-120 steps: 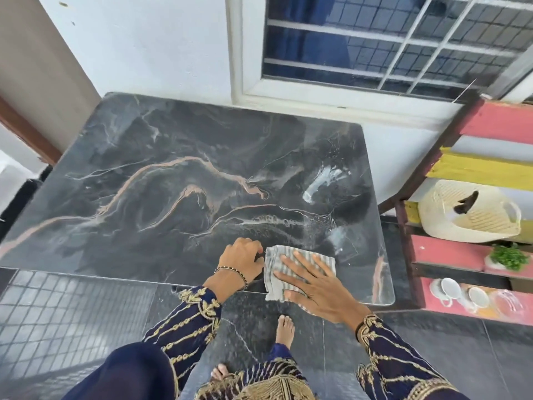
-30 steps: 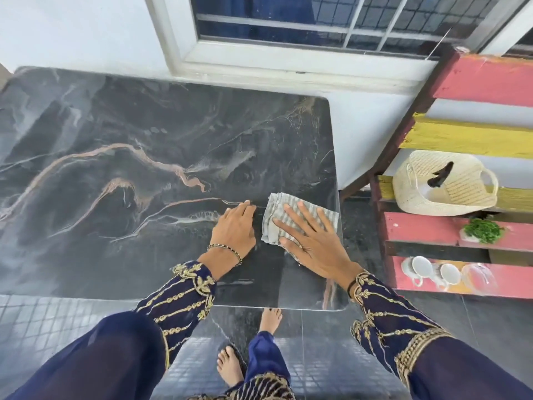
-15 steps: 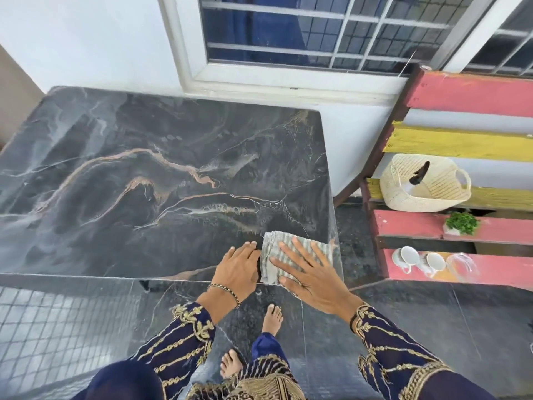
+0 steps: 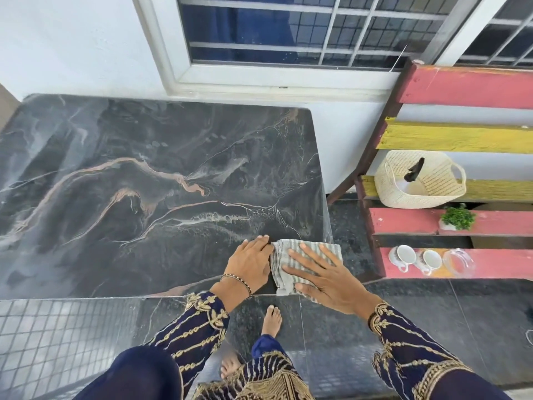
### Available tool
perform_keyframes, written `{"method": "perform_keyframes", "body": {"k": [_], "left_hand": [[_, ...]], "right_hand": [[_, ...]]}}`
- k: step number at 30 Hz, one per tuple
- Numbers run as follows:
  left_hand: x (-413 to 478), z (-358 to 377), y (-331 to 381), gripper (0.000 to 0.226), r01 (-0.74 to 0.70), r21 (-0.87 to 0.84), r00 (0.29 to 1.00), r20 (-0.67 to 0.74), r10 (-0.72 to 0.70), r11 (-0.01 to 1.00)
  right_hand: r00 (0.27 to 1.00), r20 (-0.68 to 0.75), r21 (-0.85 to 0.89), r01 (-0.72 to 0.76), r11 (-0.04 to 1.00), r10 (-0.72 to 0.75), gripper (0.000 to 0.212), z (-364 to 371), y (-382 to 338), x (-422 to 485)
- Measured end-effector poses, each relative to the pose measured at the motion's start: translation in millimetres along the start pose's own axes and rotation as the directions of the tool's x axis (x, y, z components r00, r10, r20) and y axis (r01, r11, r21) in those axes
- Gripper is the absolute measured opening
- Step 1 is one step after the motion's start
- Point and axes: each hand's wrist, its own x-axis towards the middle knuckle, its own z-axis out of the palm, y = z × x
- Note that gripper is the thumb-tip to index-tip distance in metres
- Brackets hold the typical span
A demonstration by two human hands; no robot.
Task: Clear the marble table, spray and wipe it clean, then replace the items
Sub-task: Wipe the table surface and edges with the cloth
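A view from above looks down at a dark marble table (image 4: 144,197) with pale and copper-coloured veins, set against a white wall under a barred window (image 4: 288,39). At the table's near right corner lies a folded grey-and-white striped cloth (image 4: 281,251), its right and near edges reaching the table's rim. The person's right hand (image 4: 323,275) presses flat on the cloth with fingers spread wide. The left hand (image 4: 251,265), a beaded bracelet at its wrist, rests flat on the marble just beside the cloth, fingers together, touching the cloth's left edge. Both sleeves are navy with gold embroidery. To the right stands a red and yellow slatted wooden shelf (image 4: 461,88) holding a cream woven basket (image 4: 418,180), a small green plant (image 4: 457,217) and two white cups (image 4: 415,256).
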Motion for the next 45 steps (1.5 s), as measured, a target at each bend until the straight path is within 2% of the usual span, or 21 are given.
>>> {"method": "perform_keyframes", "body": {"k": [14,25,33,42,45], "left_hand": [[96,-25,2,0.054,0.058,-0.007,0.998,-0.032,-0.058,0.998],[147,-31,22,0.054,0.218,-0.014,0.973,-0.076,-0.218,0.976],[127,-26,33,0.051,0.275,-0.106,0.957,-0.062,-0.282,0.956],[30,4,23,0.050,0.242,-0.153,0.965,-0.066,-0.255,0.958],[-7,9,12,0.048,0.241,-0.153,0.963,-0.082,-0.256,0.958]], "right_hand": [[0.996,-0.061,0.063,-0.065,0.996,0.069,0.053,-7,106,73],[0.997,-0.040,0.156,-0.055,0.986,0.062,0.053,-27,186,146],[0.992,-0.034,0.216,-0.111,0.970,0.121,0.053,-20,151,120],[0.974,-0.112,0.187,-0.174,0.967,0.197,0.054,15,41,3],[0.963,-0.126,0.129,-0.224,0.966,0.240,0.054,25,8,-23]]}}
